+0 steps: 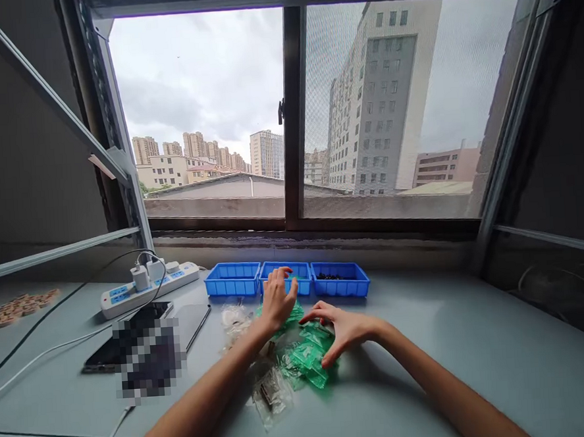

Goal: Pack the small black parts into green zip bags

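Observation:
My left hand (278, 300) is over the front rim of the middle blue bin (300, 288), fingers curved and thumb apart, with nothing visible in its grasp. Something green shows inside that bin behind the fingers. On the table, my right hand (347, 328) arches over a heap of green plastic packets (307, 353), its thumb and fingers spread wide beside them. Left of the heap, partly behind my left forearm, lie clear plastic bags (235, 322) with pale contents. Nearer to me is a clear bag (272, 394) with a dark piece inside.
Blue bins stand left (233, 287) and right (343, 288) of the middle one; the right holds black pieces. A power strip (150, 290), cables, phones (131, 334) and a grey flat device (192, 320) occupy the left side. Brown pieces (20, 309) lie far left. A window (293, 113) is behind.

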`<state>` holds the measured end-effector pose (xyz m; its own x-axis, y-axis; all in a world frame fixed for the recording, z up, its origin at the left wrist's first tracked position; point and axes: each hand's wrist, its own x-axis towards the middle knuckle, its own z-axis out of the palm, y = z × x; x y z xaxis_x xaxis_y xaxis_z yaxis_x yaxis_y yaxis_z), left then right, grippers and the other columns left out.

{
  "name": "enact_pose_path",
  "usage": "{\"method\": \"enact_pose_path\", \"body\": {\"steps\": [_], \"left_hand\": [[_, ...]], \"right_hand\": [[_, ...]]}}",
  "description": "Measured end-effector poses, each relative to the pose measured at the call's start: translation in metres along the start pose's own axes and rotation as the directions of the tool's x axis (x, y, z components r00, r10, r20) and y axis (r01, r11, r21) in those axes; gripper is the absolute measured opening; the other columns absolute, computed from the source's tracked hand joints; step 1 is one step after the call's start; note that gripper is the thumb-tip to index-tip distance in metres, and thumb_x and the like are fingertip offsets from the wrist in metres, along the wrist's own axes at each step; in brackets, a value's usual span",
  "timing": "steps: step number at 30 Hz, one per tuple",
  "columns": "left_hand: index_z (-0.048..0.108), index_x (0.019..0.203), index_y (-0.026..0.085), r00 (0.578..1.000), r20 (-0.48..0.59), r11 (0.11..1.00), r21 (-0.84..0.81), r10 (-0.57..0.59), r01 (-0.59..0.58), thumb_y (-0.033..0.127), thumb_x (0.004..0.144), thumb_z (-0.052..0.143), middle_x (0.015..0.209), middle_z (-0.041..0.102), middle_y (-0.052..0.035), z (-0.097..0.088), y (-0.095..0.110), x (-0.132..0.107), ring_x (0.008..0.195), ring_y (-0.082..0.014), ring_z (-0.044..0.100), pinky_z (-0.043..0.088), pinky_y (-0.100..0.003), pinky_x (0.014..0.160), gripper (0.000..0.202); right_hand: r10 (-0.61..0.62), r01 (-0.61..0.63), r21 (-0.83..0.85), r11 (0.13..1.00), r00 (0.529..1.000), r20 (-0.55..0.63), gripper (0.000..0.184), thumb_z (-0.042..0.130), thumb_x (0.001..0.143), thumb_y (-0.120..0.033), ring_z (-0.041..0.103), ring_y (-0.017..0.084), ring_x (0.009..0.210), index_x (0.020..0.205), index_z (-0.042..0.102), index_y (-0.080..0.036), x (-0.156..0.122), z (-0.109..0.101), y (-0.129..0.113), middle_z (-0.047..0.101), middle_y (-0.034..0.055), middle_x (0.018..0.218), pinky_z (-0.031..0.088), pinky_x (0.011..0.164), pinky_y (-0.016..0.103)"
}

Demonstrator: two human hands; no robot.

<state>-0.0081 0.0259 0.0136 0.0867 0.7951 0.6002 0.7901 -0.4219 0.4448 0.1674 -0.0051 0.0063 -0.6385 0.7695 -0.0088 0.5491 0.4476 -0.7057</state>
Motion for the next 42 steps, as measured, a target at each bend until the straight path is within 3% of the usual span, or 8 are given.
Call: {"method": "enact_pose_path", "body": {"steps": [9, 17, 21, 29, 32, 37, 39, 42], "left_hand": [[0.046, 0.107, 0.018, 0.971, -0.008, 0.970, -0.049, 0.239, -0.239, 0.014, 0.083, 0.041, 0.094, 0.060, -0.0037, 0.004, 0.004, -0.008, 0.087, -0.0173, 0.057, 0.039, -0.033, 0.082, 0.024], [0.054, 0.086, 0.018, 0.795, 0.419, 0.860, 0.062, 0.439, -0.507, 0.016, 0.086, 0.042, 0.085, 0.064, -0.0034, 0.002, 0.009, -0.017, 0.084, -0.0187, 0.060, 0.039, -0.033, 0.081, 0.012], [0.050, 0.102, 0.018, 0.819, 0.384, 0.885, 0.010, 0.426, -0.465, 0.034, 0.089, 0.045, 0.103, 0.062, -0.0059, -0.007, 0.016, -0.015, 0.091, -0.0203, 0.059, 0.040, -0.034, 0.083, 0.021], [0.031, 0.131, 0.023, 0.730, 0.560, 0.911, -0.124, 0.392, -0.394, 0.048, 0.058, 0.075, 0.129, 0.046, -0.0125, -0.038, 0.027, -0.009, 0.123, -0.0318, 0.040, 0.029, -0.048, 0.101, 0.089], [0.018, 0.139, 0.024, 0.627, 0.750, 0.957, -0.024, 0.209, -0.290, 0.051, 0.040, 0.081, 0.140, 0.030, -0.0166, -0.047, 0.028, -0.011, 0.132, -0.0394, 0.021, 0.024, -0.055, 0.102, 0.120], [0.015, 0.141, 0.023, 0.450, 0.893, 0.952, 0.118, 0.023, -0.282, 0.047, 0.030, 0.082, 0.146, 0.018, -0.0171, -0.048, 0.031, -0.015, 0.135, -0.0415, 0.010, 0.018, -0.057, 0.104, 0.132], [0.013, 0.141, 0.022, 0.444, 0.895, 0.954, 0.112, 0.024, -0.277, 0.046, 0.031, 0.082, 0.145, 0.018, -0.0170, -0.046, 0.031, -0.016, 0.135, -0.0404, 0.009, 0.018, -0.056, 0.105, 0.132], [0.012, 0.141, 0.023, 0.507, 0.860, 0.961, 0.093, 0.054, -0.259, 0.046, 0.033, 0.081, 0.143, 0.021, -0.0162, -0.045, 0.031, -0.014, 0.135, -0.0384, 0.011, 0.019, -0.054, 0.104, 0.130]], "right_hand": [[0.051, -0.065, -0.054, 0.996, 0.974, -0.221, 0.057, 0.077, 0.052, -0.044, 0.051, 0.021, 0.089, 0.101, 0.062, -0.020, 0.007, -0.001, 0.011, 0.053, 0.0056, 0.100, 0.044, 0.083, 0.038], [0.049, -0.035, 0.055, 0.998, 0.958, -0.282, 0.053, 0.075, 0.053, -0.041, 0.053, 0.021, 0.086, 0.097, 0.056, -0.018, 0.009, 0.005, 0.025, 0.060, 0.0058, 0.098, 0.043, 0.081, 0.036], [0.054, -0.028, 0.106, 0.994, 0.966, -0.253, 0.052, 0.073, 0.054, -0.039, 0.054, 0.022, 0.092, 0.100, 0.057, -0.018, 0.008, 0.003, 0.027, 0.061, 0.0061, 0.102, 0.042, 0.085, 0.036], [0.099, -0.076, 0.089, 0.993, 0.953, -0.287, 0.062, 0.077, 0.047, -0.042, 0.055, 0.025, 0.098, 0.101, 0.060, -0.018, 0.009, 0.004, 0.029, 0.062, 0.0080, 0.107, 0.042, 0.087, 0.038], [0.110, -0.092, 0.075, 0.993, 0.953, -0.283, 0.063, 0.076, 0.049, -0.043, 0.056, 0.025, 0.096, 0.104, 0.059, -0.018, 0.008, 0.004, 0.027, 0.062, 0.0082, 0.107, 0.044, 0.086, 0.038], [0.122, -0.107, 0.068, 0.992, 0.949, -0.292, 0.062, 0.077, 0.048, -0.045, 0.056, 0.025, 0.097, 0.102, 0.060, -0.019, 0.006, 0.003, 0.022, 0.062, 0.0078, 0.107, 0.045, 0.084, 0.037], [0.127, -0.111, 0.068, 0.991, 0.946, -0.299, 0.062, 0.077, 0.047, -0.045, 0.056, 0.025, 0.096, 0.101, 0.061, -0.019, 0.005, 0.002, 0.021, 0.062, 0.0076, 0.106, 0.045, 0.083, 0.037], [0.129, -0.118, 0.054, 0.992, 0.940, -0.316, 0.062, 0.077, 0.047, -0.047, 0.056, 0.025, 0.094, 0.101, 0.061, -0.020, 0.004, 0.003, 0.021, 0.063, 0.0070, 0.105, 0.045, 0.082, 0.038]]}}
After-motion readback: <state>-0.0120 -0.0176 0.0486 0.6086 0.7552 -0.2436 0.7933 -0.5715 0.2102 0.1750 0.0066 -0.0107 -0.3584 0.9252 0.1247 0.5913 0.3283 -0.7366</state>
